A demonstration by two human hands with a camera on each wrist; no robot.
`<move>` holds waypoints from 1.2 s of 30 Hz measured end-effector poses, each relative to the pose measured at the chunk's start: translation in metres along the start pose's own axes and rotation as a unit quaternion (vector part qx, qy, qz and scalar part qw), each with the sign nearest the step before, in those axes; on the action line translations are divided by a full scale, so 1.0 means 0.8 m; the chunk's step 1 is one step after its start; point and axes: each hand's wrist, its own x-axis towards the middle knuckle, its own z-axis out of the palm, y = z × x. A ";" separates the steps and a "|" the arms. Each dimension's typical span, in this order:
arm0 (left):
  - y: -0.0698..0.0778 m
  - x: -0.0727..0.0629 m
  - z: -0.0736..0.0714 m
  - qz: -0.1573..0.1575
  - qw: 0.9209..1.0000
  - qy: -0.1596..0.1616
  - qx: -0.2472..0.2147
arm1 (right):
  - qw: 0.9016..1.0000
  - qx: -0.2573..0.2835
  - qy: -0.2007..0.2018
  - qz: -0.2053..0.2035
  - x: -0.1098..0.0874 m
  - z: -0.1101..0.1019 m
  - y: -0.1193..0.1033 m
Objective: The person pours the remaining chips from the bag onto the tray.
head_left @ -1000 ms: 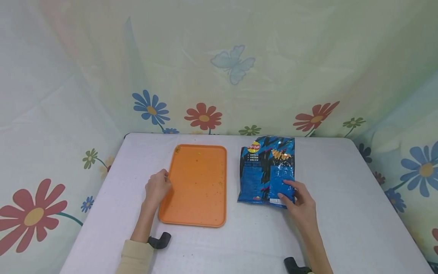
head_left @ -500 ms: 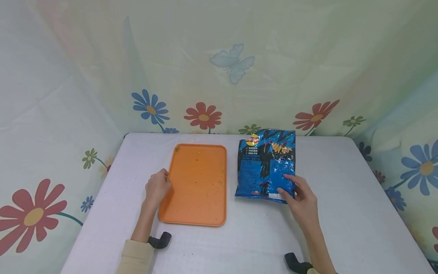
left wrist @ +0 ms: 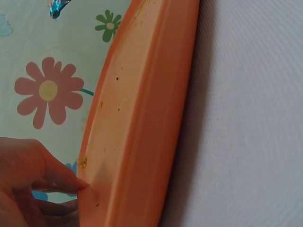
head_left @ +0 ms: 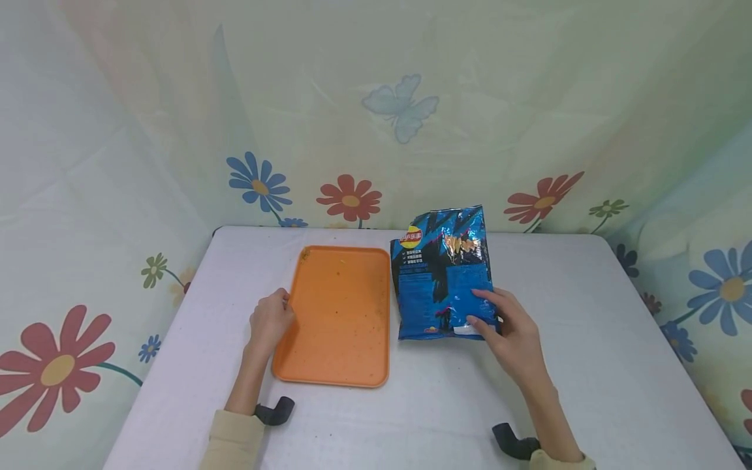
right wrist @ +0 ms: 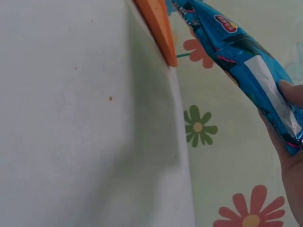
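Observation:
My left hand (head_left: pixel 271 321) pinches the left rim of an orange rectangular tray (head_left: pixel 346 326); the left wrist view shows its fingertips at the tray's edge. A few small crumbs are scattered over the tray's floor. Held in my right hand (head_left: pixel 515 341) is a blue and black bag of chips (head_left: pixel 418 284) with a red and yellow logo. The thumb lies across the bag's lower right corner, near a white strip, and part of the fingers is behind it. The right wrist view shows the bag (right wrist: pixel 246 61) tilted, raised over the tabletop. Its left side comes right beside the tray's right rim.
A white table (head_left: pixel 435 418) carries the tray, with small dark crumbs near its front. Behind and at the sides hangs a pale curtain (head_left: pixel 499 85) printed with flowers and a butterfly. Black wrist camera mounts (head_left: pixel 275 412) stick out from both forearms.
My right hand has lifted the chip bag and carried it left, closer to the tray, tilting it slightly. The left hand and the tray have stayed in place.

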 end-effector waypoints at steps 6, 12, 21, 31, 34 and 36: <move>0.000 0.000 0.001 -0.004 1.000 -0.002 0.000 | 0.998 -0.043 -0.010 -0.049 0.009 -0.004 -0.013; 0.001 0.000 0.001 -0.004 1.000 -0.001 0.000 | 0.988 -0.083 -0.017 -0.127 0.021 -0.006 -0.014; 0.001 0.000 0.001 -0.005 1.000 -0.001 0.001 | 0.973 -0.089 -0.044 -0.210 0.041 -0.008 -0.026; 0.002 0.001 0.000 -0.004 1.000 -0.001 -0.004 | 0.954 -0.099 -0.066 -0.276 0.055 -0.008 -0.038; 0.002 0.001 0.000 -0.002 1.000 0.001 -0.003 | 0.951 -0.109 -0.079 -0.277 0.057 -0.008 -0.043; 0.001 0.002 0.001 -0.002 1.000 0.003 -0.003 | 0.949 -0.117 -0.090 -0.278 0.059 -0.008 -0.047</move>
